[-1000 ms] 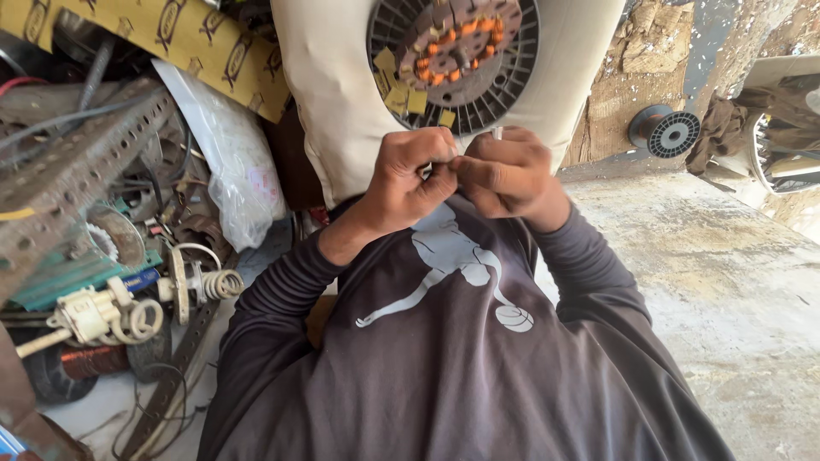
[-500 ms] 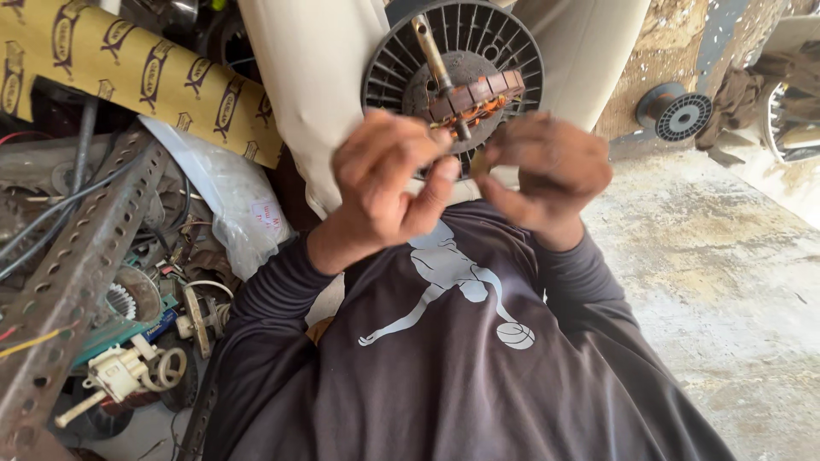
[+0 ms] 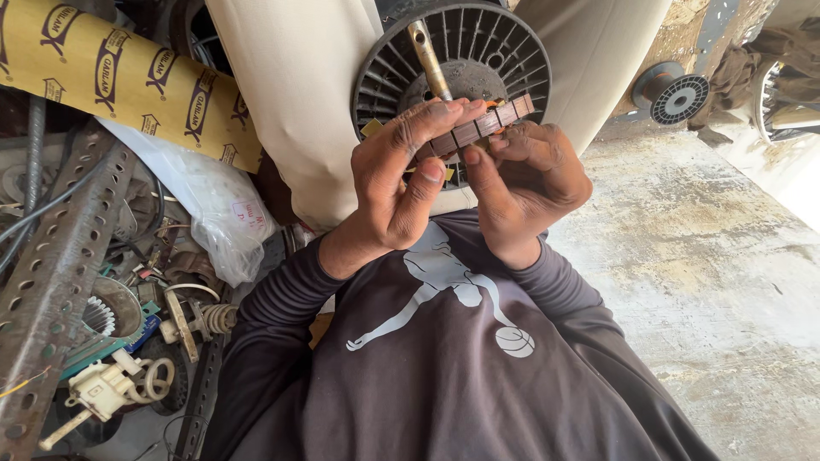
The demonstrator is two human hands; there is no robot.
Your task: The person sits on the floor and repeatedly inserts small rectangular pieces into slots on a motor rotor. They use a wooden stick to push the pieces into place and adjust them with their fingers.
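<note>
Head view: left hand (image 3: 401, 188) and right hand (image 3: 530, 183) both closed on a small motor rotor (image 3: 478, 128), brown segmented core, held up between the knees against the beige trousers (image 3: 299, 111). Left thumb and fingers pinch the core's near end, right fingers wrap the far end; hands just beside each other, touching at the part. Brass-coloured shaft (image 3: 427, 60) sticks up tilted from the core. Black finned fan disc (image 3: 495, 51) sits directly behind it. Left of the arms: clear plastic bag (image 3: 205, 205), yellow printed cardboard tube (image 3: 128, 81), perforated steel angle (image 3: 60, 273), loose motor scrap. Right: bare concrete floor (image 3: 726, 273), a black spool (image 3: 679, 94).
</note>
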